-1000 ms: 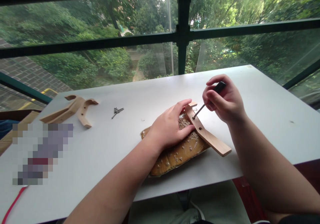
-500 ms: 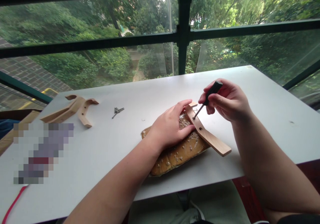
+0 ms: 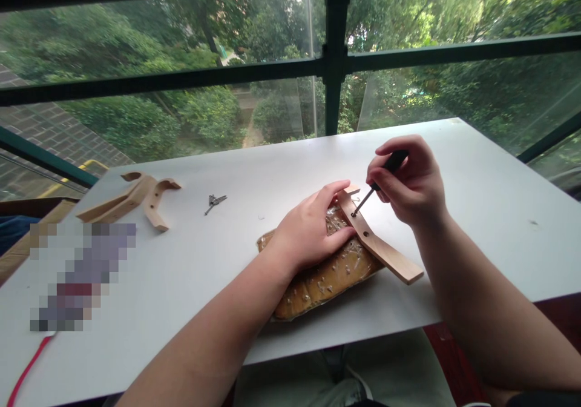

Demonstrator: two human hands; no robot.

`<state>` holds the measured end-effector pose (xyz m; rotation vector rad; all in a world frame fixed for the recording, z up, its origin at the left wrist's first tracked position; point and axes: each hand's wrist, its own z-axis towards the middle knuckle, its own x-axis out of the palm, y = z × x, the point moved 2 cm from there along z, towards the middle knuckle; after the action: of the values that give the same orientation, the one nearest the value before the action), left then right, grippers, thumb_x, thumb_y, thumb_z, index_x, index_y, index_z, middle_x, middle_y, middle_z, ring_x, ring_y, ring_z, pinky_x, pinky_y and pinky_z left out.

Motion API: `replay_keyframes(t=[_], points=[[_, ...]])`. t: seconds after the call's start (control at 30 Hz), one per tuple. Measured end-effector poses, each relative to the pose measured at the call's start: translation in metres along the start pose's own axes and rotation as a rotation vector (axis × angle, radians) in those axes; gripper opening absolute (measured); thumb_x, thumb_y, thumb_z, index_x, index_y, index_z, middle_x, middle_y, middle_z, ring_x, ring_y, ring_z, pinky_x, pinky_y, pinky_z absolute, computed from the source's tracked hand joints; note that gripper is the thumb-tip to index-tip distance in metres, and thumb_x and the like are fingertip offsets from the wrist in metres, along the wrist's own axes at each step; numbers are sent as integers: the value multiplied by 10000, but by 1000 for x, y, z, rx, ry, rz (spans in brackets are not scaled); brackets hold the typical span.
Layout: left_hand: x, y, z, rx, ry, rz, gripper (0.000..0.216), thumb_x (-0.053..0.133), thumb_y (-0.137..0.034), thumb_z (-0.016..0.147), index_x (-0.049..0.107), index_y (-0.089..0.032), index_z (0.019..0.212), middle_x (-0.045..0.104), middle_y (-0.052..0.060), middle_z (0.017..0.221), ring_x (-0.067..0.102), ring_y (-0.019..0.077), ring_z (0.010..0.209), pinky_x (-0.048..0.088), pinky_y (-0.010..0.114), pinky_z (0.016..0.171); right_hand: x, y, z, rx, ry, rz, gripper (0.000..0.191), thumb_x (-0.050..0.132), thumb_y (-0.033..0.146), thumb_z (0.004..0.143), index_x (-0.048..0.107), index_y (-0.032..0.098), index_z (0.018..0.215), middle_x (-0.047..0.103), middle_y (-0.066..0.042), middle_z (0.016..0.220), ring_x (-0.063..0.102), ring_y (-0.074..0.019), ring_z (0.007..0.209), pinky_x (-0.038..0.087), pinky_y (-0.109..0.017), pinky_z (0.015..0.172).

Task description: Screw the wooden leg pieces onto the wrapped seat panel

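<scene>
My right hand [image 3: 411,180] is closed around the black handle of a screwdriver [image 3: 374,183]. The screwdriver leans, and its tip sits at the upper hole of a bent wooden piece [image 3: 385,253]. A second hole shows lower on that piece. My left hand [image 3: 313,228] presses on the wooden piece, thumb on the near side and fingers toward its far end. Beneath lies a brown block wrapped in clear film [image 3: 318,286], its surface pitted. Whether a screw sits under the tip is too small to tell.
More curved wooden pieces [image 3: 157,204] lie at the table's left, beside a blurred-out patch with a red cord [image 3: 29,367]. A small pile of screws [image 3: 214,203] rests mid-table. A cardboard box [image 3: 39,231] stands past the left edge of the white table [image 3: 190,286]. Windows rise behind.
My right hand has turned around the screwdriver handle, its fingers now curled further over it. The tip remains at the same hole, and my left hand keeps its place.
</scene>
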<state>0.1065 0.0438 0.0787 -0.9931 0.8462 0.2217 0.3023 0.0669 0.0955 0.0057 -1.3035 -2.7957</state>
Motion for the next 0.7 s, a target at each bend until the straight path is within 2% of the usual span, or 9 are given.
replay_keyframes(t=[0.13, 0.23, 0.43, 0.57, 0.7], points=[[0, 0, 0, -5, 1, 1, 698, 690, -324, 823, 373, -314, 1444, 546, 40, 1440, 566, 253, 1280, 458, 425, 1097, -3, 4, -1, 59, 68, 24, 180, 637, 282, 857, 591, 246, 1028, 656, -15, 741, 480, -111, 467, 349, -278, 392], [0, 0, 0, -8, 6, 1, 695, 686, -330, 826, 370, -316, 1446, 542, 36, 1445, 559, 256, 1289, 459, 426, 1094, -8, 7, -1, 131, 139, 79, 250, 603, 273, 853, 597, 234, 1100, 708, -41, 821, 557, -136, 522, 408, -295, 436], [0, 0, 0, -10, 4, 6, 693, 680, -332, 827, 365, -334, 1445, 530, 19, 1454, 555, 260, 1291, 467, 431, 1079, -16, 8, 2, 194, 212, 84, 352, 652, 296, 872, 584, 234, 1212, 746, -83, 949, 667, -180, 608, 509, -327, 492], [0, -1, 0, -9, 13, 5, 693, 674, -327, 832, 357, -337, 1448, 542, 15, 1439, 559, 252, 1285, 473, 423, 1068, -19, 5, 3, 220, 215, 87, 374, 707, 308, 845, 602, 231, 1196, 757, -82, 919, 699, -205, 615, 538, -337, 483], [0, -1, 0, -12, 14, 9, 690, 679, -350, 831, 367, -324, 1447, 555, 29, 1424, 567, 256, 1272, 468, 430, 1073, -20, 0, 4, 244, 168, 78, 347, 743, 298, 818, 612, 220, 1129, 757, -59, 839, 685, -191, 545, 511, -310, 427]])
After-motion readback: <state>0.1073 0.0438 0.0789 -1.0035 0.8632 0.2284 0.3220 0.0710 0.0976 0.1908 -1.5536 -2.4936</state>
